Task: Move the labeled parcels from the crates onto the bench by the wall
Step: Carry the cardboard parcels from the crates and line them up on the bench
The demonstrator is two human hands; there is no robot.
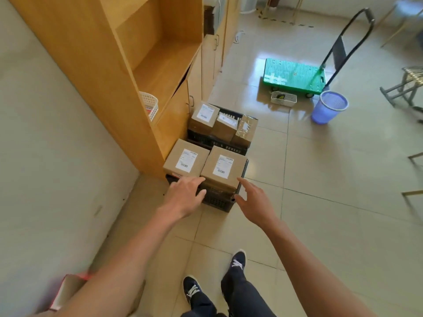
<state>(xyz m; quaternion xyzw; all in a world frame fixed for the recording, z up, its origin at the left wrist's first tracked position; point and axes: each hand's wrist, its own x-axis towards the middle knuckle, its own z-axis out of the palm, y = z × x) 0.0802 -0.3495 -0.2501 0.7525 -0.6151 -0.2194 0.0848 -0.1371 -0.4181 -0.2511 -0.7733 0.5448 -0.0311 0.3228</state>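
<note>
Two black crates stand on the floor by a wooden cabinet. The near crate [217, 201] holds two brown parcels with white labels, a left one [185, 157] and a right one [223, 169]. The far crate [201, 139] carries three smaller parcels: one at the left [203, 117], one in the middle [224, 126], and a taped one at the right [245, 131]. My left hand [186, 195] reaches with straight fingers to the near left corner of the right parcel. My right hand [251, 200] is spread beside that parcel's near right corner. Neither hand grips anything.
A wooden cabinet [109, 65] with a white basket [150, 106] stands on the left. A green platform trolley [295, 76], a small white basket [283, 99] and a purple bin [329, 108] are on the tiled floor at the far right. A cardboard box [68, 291] lies at the lower left.
</note>
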